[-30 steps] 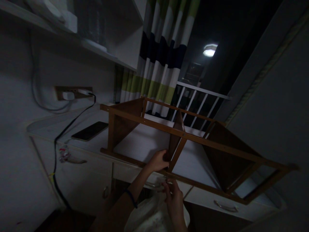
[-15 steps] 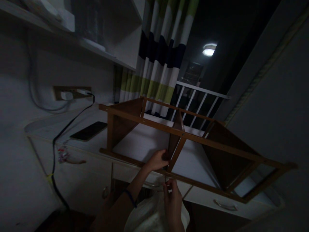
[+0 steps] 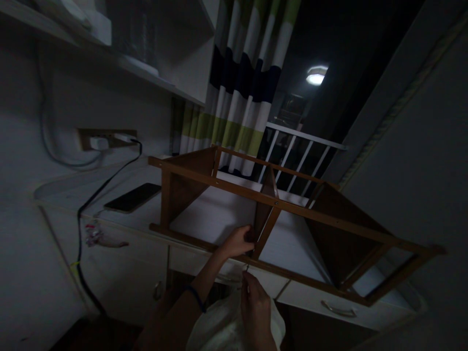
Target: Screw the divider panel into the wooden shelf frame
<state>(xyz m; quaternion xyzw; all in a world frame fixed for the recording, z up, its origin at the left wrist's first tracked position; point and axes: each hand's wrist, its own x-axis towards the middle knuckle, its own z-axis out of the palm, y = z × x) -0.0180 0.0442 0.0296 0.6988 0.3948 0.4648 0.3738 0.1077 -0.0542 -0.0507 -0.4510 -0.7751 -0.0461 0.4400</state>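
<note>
Left hand [image 3: 237,241] grip closed on middle divider of brown wooden shelf frame [image 3: 278,204] lying on white worktop [image 3: 215,214] front edge; right hand [image 3: 254,304] just below, grip pinched on something tiny, unclear, over white bag [image 3: 219,326].

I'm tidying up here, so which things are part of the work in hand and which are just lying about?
In hand: wooden rack; left hand gripping its divider; right hand pinching something small, too dark to tell.
Lying about: phone, cable, curtain, white bag.
</note>
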